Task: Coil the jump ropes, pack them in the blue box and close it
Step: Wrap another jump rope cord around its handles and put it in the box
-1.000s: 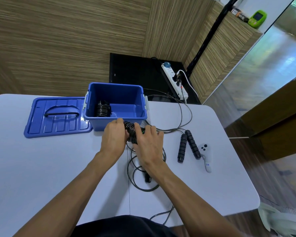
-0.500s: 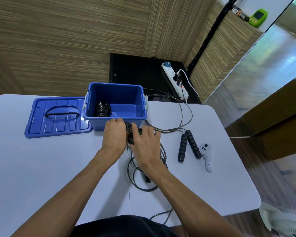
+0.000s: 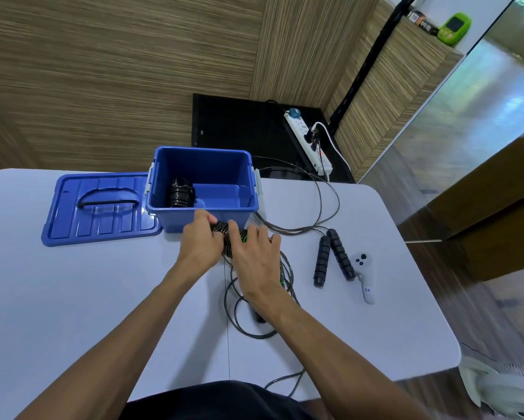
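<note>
while one coiled rope [image 3: 180, 193] already lies in the left of the open box [image 3: 204, 215], a second rope [image 3: 229, 237] sits half wound just near of it, gripped at its coil by the left hand [image 3: 198, 239], the right hand [image 3: 256, 262] curled over it; its loose cord [image 3: 256, 313] trails on the table [image 3: 73, 298]. a third rope [image 3: 332, 256], handles together at right, appears uncoiled; lid [image 3: 100, 207] lies left of box, not yet fitted.

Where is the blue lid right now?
The blue lid lies flat on the white table, on the left of the head view, touching the open blue box.
</note>
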### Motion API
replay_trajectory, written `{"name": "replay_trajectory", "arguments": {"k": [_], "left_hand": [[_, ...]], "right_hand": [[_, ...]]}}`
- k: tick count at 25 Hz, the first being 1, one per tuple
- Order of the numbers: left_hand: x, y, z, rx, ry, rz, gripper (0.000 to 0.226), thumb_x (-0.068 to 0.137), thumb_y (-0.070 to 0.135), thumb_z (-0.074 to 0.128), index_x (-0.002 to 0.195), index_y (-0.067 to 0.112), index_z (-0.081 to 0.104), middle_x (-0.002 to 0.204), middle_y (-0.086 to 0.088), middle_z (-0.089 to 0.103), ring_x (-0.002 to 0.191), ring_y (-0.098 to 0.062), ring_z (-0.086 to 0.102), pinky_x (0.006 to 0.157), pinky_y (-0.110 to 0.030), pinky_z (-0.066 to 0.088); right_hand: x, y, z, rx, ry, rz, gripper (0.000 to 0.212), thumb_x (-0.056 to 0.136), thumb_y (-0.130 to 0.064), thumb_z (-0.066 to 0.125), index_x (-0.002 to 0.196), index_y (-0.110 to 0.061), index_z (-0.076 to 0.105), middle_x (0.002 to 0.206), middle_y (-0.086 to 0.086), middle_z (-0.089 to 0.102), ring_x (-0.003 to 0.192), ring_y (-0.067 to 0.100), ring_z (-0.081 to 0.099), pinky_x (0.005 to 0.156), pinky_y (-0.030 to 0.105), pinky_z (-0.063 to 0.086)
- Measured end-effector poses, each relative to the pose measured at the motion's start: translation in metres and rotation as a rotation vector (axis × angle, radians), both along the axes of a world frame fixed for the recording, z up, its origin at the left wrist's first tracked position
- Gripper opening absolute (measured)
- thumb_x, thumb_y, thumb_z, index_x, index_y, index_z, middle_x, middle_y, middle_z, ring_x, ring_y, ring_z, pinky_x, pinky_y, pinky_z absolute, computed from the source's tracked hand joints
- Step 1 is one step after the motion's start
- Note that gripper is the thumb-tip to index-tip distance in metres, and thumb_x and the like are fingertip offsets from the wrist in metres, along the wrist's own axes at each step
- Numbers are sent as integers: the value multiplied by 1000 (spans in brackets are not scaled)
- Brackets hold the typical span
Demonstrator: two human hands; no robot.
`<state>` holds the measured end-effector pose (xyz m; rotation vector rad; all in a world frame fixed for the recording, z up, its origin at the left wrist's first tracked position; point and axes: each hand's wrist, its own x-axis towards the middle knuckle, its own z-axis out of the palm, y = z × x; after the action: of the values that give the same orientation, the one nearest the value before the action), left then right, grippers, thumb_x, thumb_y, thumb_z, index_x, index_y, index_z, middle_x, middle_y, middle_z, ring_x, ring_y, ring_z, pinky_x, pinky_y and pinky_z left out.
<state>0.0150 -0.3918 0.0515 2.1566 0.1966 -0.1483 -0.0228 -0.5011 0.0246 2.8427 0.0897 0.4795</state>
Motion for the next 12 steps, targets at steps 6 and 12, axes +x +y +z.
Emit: {"name": "replay_trajectory", "arguments": {"k": [6,12], "left_hand": [[3,7,5,-366,229,159,18,91,1,55,104,11,49,91,-9,55,73,-17,53,52,-20,38],[14,29,10,-490,428,157,22,88,-7,56,102,8,48,69,-7,46,55,-14,35,49,-24,27]], "right_hand": [[-5,-5,-7,18,51,25,90,48,-28,91,131,-19,56,91,9,61,83,27,57,67,42,46],[-5,-5,-10,35,68,80,99,50,-31,93,137,-20,47,99,10,59,88,28,54,70,44,45]]}}
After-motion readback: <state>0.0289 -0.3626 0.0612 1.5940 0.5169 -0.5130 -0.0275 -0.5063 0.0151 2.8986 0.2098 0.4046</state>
